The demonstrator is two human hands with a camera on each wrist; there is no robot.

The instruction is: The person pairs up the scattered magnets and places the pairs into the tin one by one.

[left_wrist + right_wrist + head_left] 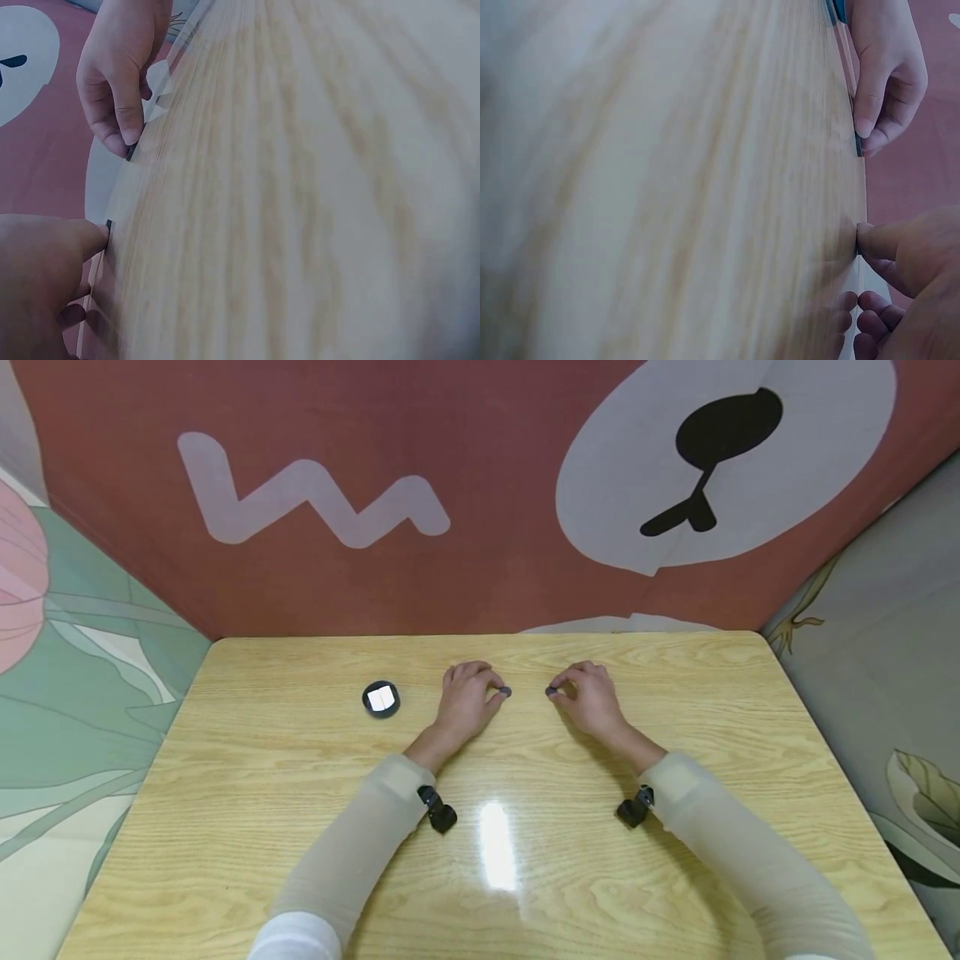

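Note:
Near the far side of the table, my left hand point(467, 697) pinches a small dark disc point(506, 692) between thumb and forefinger. Across a short gap, my right hand point(592, 697) has a similar small dark disc point(551, 691) at its thumb and fingertip. The two discs are apart, level with each other. From the left wrist view, the left hand's disc shows as a thin dark edge point(109, 224) low over the wood. The fingertips of both hands are right at the tabletop. The right wrist view shows the right hand point(919, 262) with its other fingers curled beneath.
A round black piece point(381, 713) with two white patches on top lies left of the left hand. The wood-grain table point(300, 827) meets a red printed cloth wall point(487, 585) at its far edge. Both wrists carry small black cameras point(441, 817).

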